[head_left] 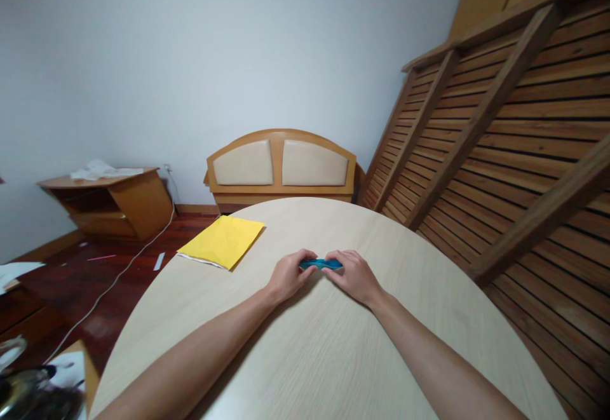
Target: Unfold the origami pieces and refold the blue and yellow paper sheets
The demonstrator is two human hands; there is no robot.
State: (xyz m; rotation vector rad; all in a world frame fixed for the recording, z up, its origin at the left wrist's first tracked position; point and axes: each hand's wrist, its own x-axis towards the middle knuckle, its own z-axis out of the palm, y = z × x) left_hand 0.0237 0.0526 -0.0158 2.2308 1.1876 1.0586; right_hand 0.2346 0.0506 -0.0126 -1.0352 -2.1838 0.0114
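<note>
On the round, pale wood-grain table [295, 350], a flat yellow rectangular packet [222, 242] lies left of the left hand [288, 276]. Between it and the right hand [356, 275] is a slim blue object [321, 262], perhaps just above the tabletop. Behind stands an arched wooden headboard [277, 159]; right, a brown slatted wooden frame [490, 118]; far left, a low wooden cabinet [143, 204] bearing white sheets [102, 171].

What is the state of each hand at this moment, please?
Left hand: closed, holding the left end of the blue object.
Right hand: closed, holding the right end of the same blue object.
</note>
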